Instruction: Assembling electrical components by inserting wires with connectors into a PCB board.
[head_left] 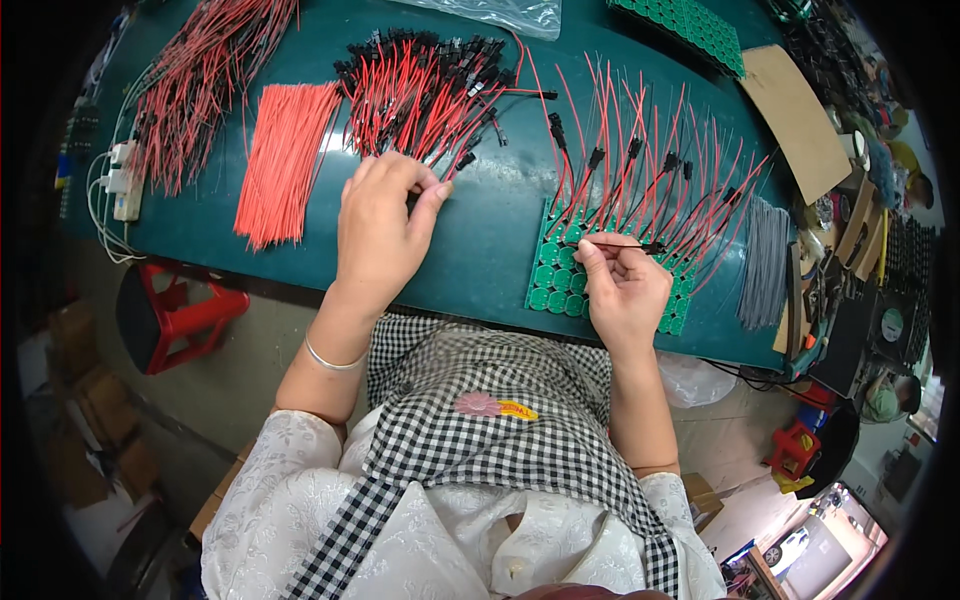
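Note:
My right hand [630,290] is over the lower part of a green circuit board panel [556,285]. Its thumb and fingers pinch a thin dark connector lead [615,245], whose black plug lies above the knuckles. Red and black wires stand up from the panel, several with black plugs. At the near edge of a heap of red-and-black connector leads [410,105], my left hand [385,220] has thumb and forefinger closed on a lead beside a black plug [464,161]. The curled fingers hide part of that lead.
Left of the heap lie a bundle of red wires [285,165] and a larger tangle of wires [200,110]. Grey wires [763,265] and cardboard [795,120] are at the right. More green panels [680,30] sit at the back. A power strip [126,185] hangs near the left edge.

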